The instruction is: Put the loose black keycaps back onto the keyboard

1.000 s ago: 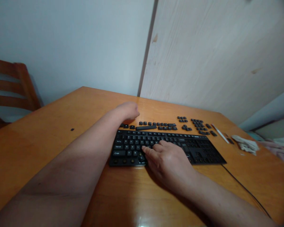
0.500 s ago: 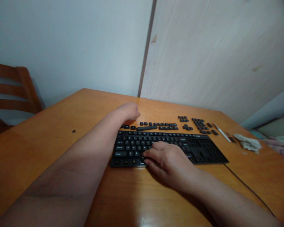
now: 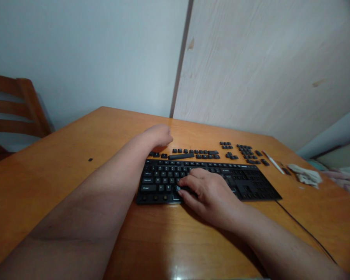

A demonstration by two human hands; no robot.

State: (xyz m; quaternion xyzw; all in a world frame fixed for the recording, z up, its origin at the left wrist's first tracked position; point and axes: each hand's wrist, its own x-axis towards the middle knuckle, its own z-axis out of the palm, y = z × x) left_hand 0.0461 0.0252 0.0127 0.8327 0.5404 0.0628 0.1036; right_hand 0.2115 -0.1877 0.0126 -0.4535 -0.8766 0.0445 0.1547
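Note:
A black keyboard (image 3: 163,181) lies on the wooden table, with keycaps on its left and middle part and bare key sockets along the bottom row and at the right. My right hand (image 3: 204,194) is over the lower middle of the keyboard, thumb and index finger pinched on a small black keycap (image 3: 178,188) at the bottom letter row. Beyond the keyboard's far left edge, my left hand (image 3: 160,136) hangs bent down near loose keycaps (image 3: 163,156); its fingers are hidden behind the hand. A loose spacebar (image 3: 181,156) lies just right of it.
More loose keycaps (image 3: 244,147) stand in groups behind the keyboard, and one single keycap (image 3: 90,159) lies at the left. Toward the right are a white pen-like stick (image 3: 273,162), a crumpled cloth (image 3: 306,177) and the cable (image 3: 306,231). A chair (image 3: 29,101) stands at the far left.
My right thumb and index finger have shifted slightly up and right, and a keycap now shows between them. My left hand has stayed nearly in place.

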